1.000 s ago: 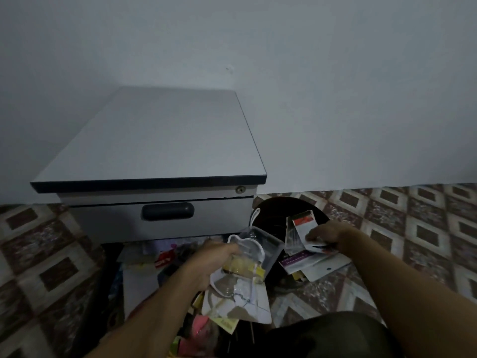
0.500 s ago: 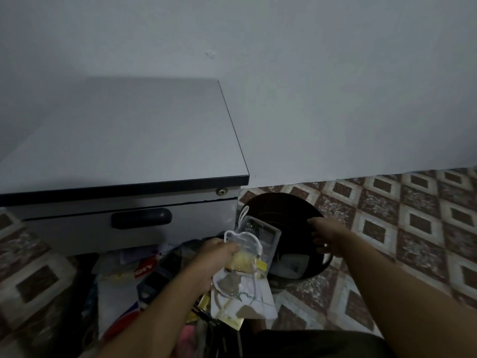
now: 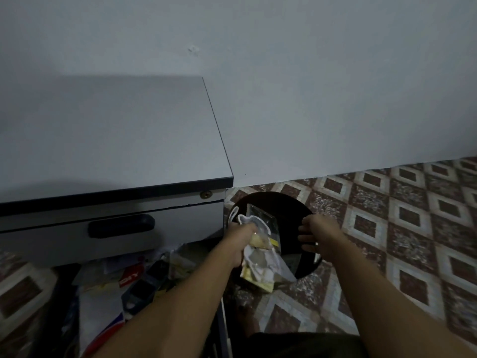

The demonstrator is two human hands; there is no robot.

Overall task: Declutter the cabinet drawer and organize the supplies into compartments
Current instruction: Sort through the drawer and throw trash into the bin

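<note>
1. Wall: plain, pale, matt; one small chip high up, above the cabinet
2. Cabinet: smooth grey laminate top, square-cornered, with a dark band along its front edge; it stands against the wall
3. Floor: glossy tiles in a brown and cream diamond pattern, bare to the right of the bin
4. Upper drawer front: grey, closed, with an oblong dark recessed handle
5. Lower drawer: pulled out under the closed one and heaped with supplies, loose papers and packets with no order to them
6. Bin: round, black, just beside the cabinet's right corner
7. Left hand: fingers clenched round the packaging bundle, held over the bin's near rim
8. Right hand: fingers loose and spread, grasping nothing, over the bin's mouth
9. Packaging bundle: crumpled clear blister plastic, white backing, yellow card; no readable print
10. Red tag: lies among the supplies; white lettering, too blurred to read with certainty
11. Lock: small, round, brass-coloured, at the cabinet's top right corner
</note>
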